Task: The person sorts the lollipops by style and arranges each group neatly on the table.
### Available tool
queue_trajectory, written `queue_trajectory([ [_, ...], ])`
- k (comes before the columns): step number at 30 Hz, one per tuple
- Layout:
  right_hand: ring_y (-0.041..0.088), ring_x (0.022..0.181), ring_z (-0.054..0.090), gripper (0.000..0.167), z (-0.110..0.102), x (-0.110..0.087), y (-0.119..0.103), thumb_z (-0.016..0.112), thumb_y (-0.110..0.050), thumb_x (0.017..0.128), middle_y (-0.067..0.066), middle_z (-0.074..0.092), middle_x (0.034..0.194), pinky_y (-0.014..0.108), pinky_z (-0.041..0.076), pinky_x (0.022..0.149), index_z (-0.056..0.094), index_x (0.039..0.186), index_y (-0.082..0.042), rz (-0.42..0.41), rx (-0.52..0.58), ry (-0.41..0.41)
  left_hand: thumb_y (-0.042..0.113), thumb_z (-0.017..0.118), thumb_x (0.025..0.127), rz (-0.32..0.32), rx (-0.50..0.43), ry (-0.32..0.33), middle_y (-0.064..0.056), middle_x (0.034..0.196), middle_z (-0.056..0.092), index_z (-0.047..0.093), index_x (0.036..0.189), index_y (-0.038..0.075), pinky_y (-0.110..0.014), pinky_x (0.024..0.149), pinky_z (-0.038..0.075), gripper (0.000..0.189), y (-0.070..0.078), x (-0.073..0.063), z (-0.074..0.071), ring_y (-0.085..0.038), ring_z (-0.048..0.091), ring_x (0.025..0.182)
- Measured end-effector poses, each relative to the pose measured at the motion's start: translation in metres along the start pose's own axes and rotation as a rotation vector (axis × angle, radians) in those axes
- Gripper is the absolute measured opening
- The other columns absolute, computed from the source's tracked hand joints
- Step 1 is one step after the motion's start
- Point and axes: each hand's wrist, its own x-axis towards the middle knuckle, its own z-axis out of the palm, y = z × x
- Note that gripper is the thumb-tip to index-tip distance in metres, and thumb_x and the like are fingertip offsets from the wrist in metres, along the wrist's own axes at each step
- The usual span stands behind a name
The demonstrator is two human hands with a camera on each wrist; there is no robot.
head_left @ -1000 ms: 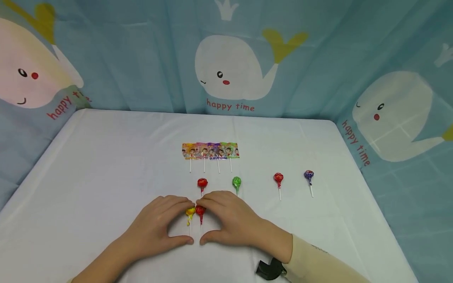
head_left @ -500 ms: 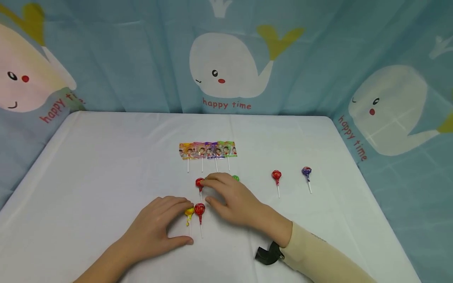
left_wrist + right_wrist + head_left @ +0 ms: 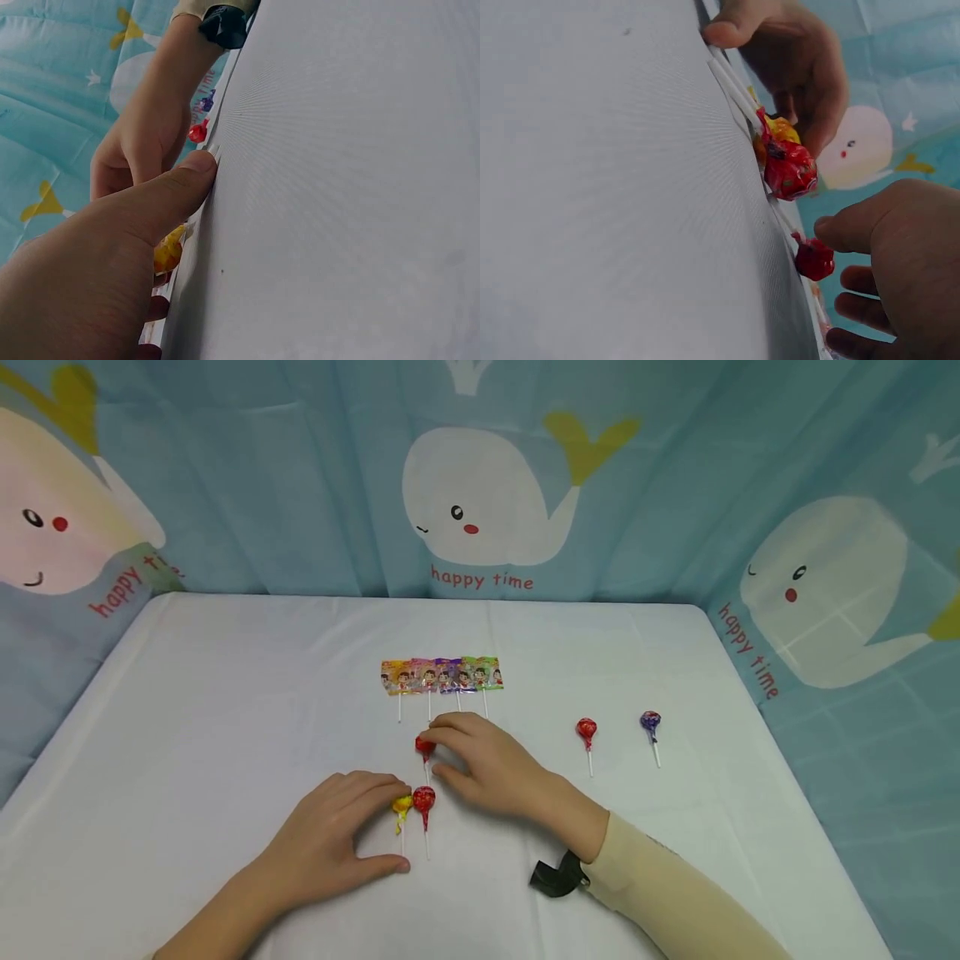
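In the head view my left hand point(image 3: 330, 827) rests on the table beside a yellow lollipop point(image 3: 402, 807). Its fingertips touch the candy head, and the thumb lies at the stick end. A red lollipop point(image 3: 424, 800) lies right next to the yellow one. Farther back is a second red lollipop point(image 3: 425, 747), whose head the fingertips of my right hand point(image 3: 487, 764) touch. The thumb of that hand stays beside the stick. In the right wrist view this farther red lollipop point(image 3: 814, 259) appears near the thumb, with a gap between thumb and fingers.
Flat-wrapped lollipops point(image 3: 441, 676) lie in a row at the back. Another red lollipop point(image 3: 587, 730) and a purple lollipop point(image 3: 650, 722) lie to the right. A black strap point(image 3: 558, 875) hangs at the right sleeve. A whale-printed curtain surrounds the white table point(image 3: 225, 693).
My right hand has left the nearer red lollipop and moved back to the farther red one. It now covers the green lollipop. My left hand has stayed by the yellow one.
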Motion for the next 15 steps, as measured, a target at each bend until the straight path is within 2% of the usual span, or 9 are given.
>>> queue_trajectory([
  [8,0.024,0.132,0.062,0.033,0.0017,0.0028,0.0028,0.075,-0.027,0.105,0.008,0.066,0.141,0.042,0.052,0.113,0.077,0.137,-0.019,-0.024,-0.071,-0.055,0.062,0.096,0.075,0.000,-0.001,-0.004,0.013,0.135,0.068,0.071,0.139,0.021,-0.036,0.094,0.052,0.080,0.0010,0.0011,0.0007,-0.010,0.063,0.124],
  [15,0.024,0.129,0.064,0.031,0.0019,0.0024,0.0010,0.076,-0.029,0.104,0.008,0.068,0.138,0.042,0.053,0.111,0.079,0.133,-0.020,-0.063,-0.098,-0.066,0.061,0.097,0.075,0.001,0.006,0.002,0.013,0.134,0.068,0.071,0.139,0.020,-0.040,0.092,0.054,0.080,0.0027,0.0006,-0.0009,-0.011,0.064,0.123],
])
